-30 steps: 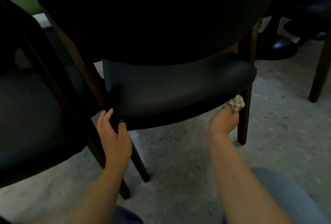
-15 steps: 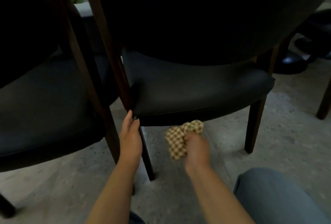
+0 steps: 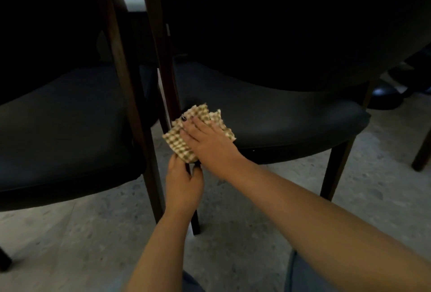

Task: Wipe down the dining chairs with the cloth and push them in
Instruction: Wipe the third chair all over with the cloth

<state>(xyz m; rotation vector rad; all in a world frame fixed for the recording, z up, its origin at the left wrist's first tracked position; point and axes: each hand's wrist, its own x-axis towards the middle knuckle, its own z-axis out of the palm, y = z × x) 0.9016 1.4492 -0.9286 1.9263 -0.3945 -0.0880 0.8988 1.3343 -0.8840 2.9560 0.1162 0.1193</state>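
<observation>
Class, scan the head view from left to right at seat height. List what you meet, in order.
Left chair's seat → left hand → checked cloth → right hand → right chair's seat → wooden leg at the far right edge.

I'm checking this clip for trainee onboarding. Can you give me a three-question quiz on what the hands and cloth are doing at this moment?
1. True or false: the right hand presses the checkered cloth with flat fingers.
2. What does the left hand grip? A) the cloth B) the chair leg C) nothing
3. Fill in: the cloth lies at the seat's front ____ corner, by the wooden post.

Key: 1 true; 2 B; 3 left.
</observation>
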